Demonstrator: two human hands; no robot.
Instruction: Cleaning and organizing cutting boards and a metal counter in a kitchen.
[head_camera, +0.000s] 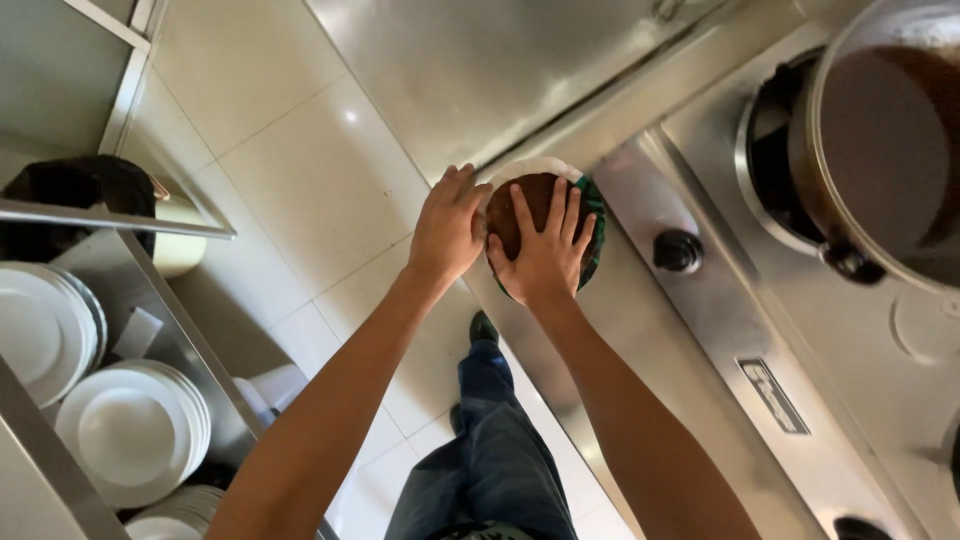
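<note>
From the head camera, looking straight down, both bare arms reach forward to a small round bowl that sits at the front edge of a steel stove counter. The bowl has a pale rim with a green band on its right side and is filled with something dark brown (what exactly it is cannot be told). The right hand lies flat over the top of the bowl with its fingers spread, palm down, pressing on the brown filling rather than clasping it. The left hand rests against the bowl's left side, fingers stretched out and loosely cupping the rim, not clenched. To the right of the bowl, a black knob sits on the counter's sloped front panel, and farther right a large metal pot with a brown inside stands on a burner. Below the arms, the person's legs in blue jeans and a dark shoe show above pale floor tiles. At the left, well apart from the hands, a steel shelf holds stacks of white plates, with a black bag behind them
</note>
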